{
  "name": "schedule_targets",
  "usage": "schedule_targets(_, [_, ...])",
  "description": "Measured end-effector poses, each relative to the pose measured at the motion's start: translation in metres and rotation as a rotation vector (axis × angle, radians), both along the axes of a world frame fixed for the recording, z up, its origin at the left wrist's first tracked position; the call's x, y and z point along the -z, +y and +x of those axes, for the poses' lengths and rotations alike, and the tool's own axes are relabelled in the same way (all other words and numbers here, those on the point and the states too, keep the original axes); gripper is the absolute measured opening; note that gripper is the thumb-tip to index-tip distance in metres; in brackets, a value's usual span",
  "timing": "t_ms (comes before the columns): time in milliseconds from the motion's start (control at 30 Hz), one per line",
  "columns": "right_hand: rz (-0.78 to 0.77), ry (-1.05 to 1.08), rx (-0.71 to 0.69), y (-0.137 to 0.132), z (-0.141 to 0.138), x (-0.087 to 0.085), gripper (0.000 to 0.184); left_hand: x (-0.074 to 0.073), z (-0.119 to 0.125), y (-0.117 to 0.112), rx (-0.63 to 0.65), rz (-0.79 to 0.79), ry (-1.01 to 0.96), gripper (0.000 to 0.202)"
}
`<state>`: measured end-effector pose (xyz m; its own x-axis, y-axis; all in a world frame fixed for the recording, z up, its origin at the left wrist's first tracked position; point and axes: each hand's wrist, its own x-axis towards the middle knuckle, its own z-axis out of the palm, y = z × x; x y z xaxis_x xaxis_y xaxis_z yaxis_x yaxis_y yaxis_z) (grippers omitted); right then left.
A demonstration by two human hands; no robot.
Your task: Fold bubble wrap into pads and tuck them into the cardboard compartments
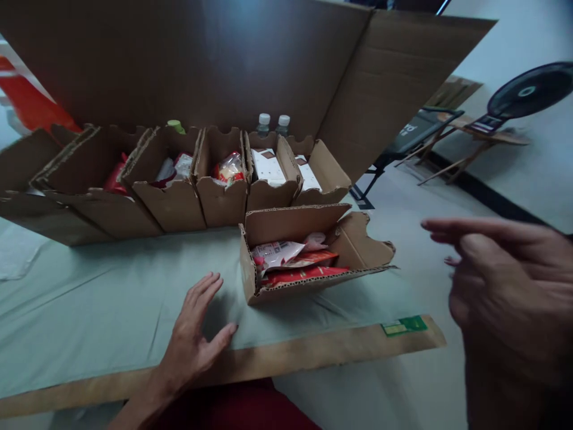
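An open cardboard bin (286, 221) stands alone near the front of the table. Inside it lie a white packet with a printed label (276, 254) and red packets (304, 275). My left hand (197, 337) is just left of this bin, thumb and fingers apart, holding nothing and not touching the cardboard. Raised at the right, beyond the table's end, my right hand (505, 280) has its index finger stretched out and its thumb below it. Nothing shows in its grasp; its other fingers are partly hidden.
Behind stands a row of cardboard bins (224, 206) with packets and white boxes (267, 167). Two white-capped bottles (264, 122) are behind the row, against a tall cardboard panel (215, 65). A black fan (528, 92) stands at the right. Brown tape (313, 355) runs along the table's front edge.
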<state>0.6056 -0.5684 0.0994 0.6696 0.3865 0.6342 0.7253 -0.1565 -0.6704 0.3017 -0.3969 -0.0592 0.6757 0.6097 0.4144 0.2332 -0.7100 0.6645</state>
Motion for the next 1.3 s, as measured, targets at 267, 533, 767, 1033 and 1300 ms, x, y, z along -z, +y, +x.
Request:
schedule_targets(267, [0.063, 0.746, -0.154, -0.002, 0.026, 0.158, 0.030, 0.016, 0.041, -0.008, 0.021, -0.199, 0.061, 0.090])
schedule_targets(533, [0.175, 0.788, -0.242, 0.031, -0.004, 0.168, 0.051, 0.003, 0.064, 0.008, -0.040, -0.285, -0.047, 0.070])
schedule_targets(767, [0.061, 0.789, -0.399, 0.049, -0.014, 0.178, 0.053, 0.002, 0.048, 0.048, -0.182, -0.408, -0.015, 0.033])
schedule_targets(1033, [-0.049, 0.734, -0.429, 0.048, -0.002, 0.168, 0.053, 0.016, 0.056, 0.051, -0.175, -0.417, -0.105, 0.033])
schedule_targets(1300, [-0.180, -0.039, -0.149, 0.057, 0.035, 0.020, 0.018, 0.020, 0.058, 0.048, -0.184, -0.409, -0.106, 0.034])
